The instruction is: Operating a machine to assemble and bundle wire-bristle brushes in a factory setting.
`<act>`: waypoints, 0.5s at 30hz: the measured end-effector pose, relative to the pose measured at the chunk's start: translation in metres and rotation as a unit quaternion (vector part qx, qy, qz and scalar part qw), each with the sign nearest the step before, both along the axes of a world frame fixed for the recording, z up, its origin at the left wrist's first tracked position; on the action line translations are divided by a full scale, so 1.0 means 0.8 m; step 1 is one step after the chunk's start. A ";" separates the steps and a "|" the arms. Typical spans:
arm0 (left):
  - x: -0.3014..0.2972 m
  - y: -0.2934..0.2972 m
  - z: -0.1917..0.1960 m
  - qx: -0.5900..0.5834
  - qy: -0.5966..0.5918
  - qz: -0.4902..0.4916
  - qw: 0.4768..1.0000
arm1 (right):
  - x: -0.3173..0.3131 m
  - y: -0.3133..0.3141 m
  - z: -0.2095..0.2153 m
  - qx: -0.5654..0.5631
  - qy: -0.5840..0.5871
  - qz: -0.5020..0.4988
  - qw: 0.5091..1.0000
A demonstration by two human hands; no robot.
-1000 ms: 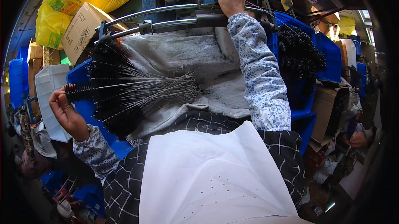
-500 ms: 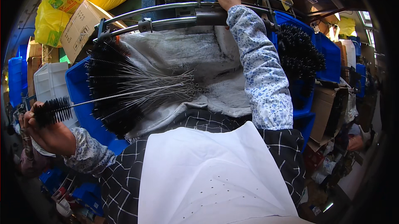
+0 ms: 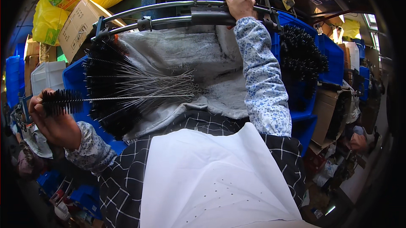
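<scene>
Since half second ago: left hand (image 3: pixel 53 122) lifts slightly, brush (image 3: pixel 63 102) pulled further clear of pile (image 3: pixel 127 88), wire stem level, tip near pile's right end. Fingers curl round bristle head, gripping it. Right hand (image 3: pixel 241 1) stays far, fingers wrapped on machine bar (image 3: pixel 211 16). One brush now singled out, pile rests on grey cloth (image 3: pixel 203 63).

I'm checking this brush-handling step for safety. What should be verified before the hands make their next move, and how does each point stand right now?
1. Left hand grips the single bottle brush at its bristle end: ok.
2. Brush's wire stem is free of the brush pile: not ok, it lies across the pile.
3. Right hand rests on the machine bar: ok.
4. Right fingers clear of moving parts: cannot tell.
5. Grey cloth lies under the pile: ok.
</scene>
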State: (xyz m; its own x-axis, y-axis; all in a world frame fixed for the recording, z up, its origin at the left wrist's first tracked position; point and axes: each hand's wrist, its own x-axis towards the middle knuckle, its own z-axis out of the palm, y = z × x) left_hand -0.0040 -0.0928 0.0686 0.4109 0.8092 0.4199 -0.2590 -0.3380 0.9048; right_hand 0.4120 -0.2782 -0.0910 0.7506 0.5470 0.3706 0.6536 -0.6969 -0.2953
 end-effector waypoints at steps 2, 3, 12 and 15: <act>-0.001 0.002 0.002 0.002 -0.012 0.005 1.000 | -0.006 0.011 -0.003 0.000 0.006 0.006 1.000; -0.005 0.002 0.004 0.003 -0.025 0.007 1.000 | -0.010 0.017 -0.005 -0.001 0.012 0.008 1.000; -0.041 0.002 0.017 0.226 0.166 0.284 0.917 | -0.032 0.043 -0.001 -0.001 0.004 0.017 1.000; -0.034 0.000 0.018 0.167 0.097 0.271 0.943 | -0.038 0.049 0.003 -0.009 0.000 0.015 1.000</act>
State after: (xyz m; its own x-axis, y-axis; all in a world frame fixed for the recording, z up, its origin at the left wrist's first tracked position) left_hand -0.0312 -0.0928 0.0833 0.0708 0.7579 0.6485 0.1933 -0.6482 0.7365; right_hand 0.3818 -0.2389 -0.0886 0.7333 0.5761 0.3610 0.6748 -0.6816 -0.2829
